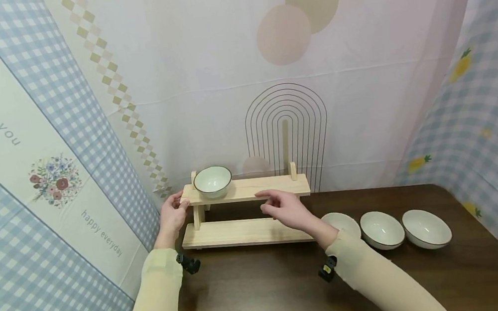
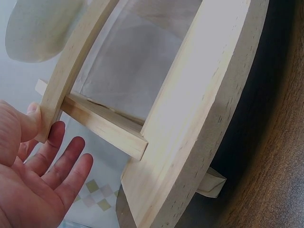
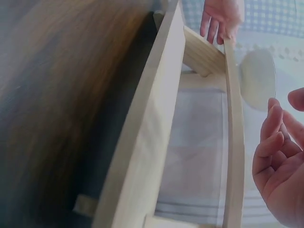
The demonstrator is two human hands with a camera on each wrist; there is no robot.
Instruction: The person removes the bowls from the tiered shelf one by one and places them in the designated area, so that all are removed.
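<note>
A two-tier wooden rack (image 1: 256,231) stands on the table against the back cloth. On the left part of its upper board (image 1: 256,187) sits a white bowl (image 1: 213,183) with a dark rim. My left hand (image 1: 173,217) pinches the left end of that board; in the left wrist view its thumb (image 2: 33,118) and index finger meet the end while the other fingers spread loosely. Near the front edge of the upper board, right of the bowl, my right hand (image 1: 285,209) holds nothing, its fingers loosely bent. The right wrist view shows the fingers (image 3: 270,126) before the board.
Three more bowls line up on the table right of the rack: one partly behind my right forearm (image 1: 340,223), a middle bowl (image 1: 382,230) and an outer bowl (image 1: 426,228). Patterned cloths hang at the back, left and right. Dark brown tabletop (image 1: 248,286) lies before the rack.
</note>
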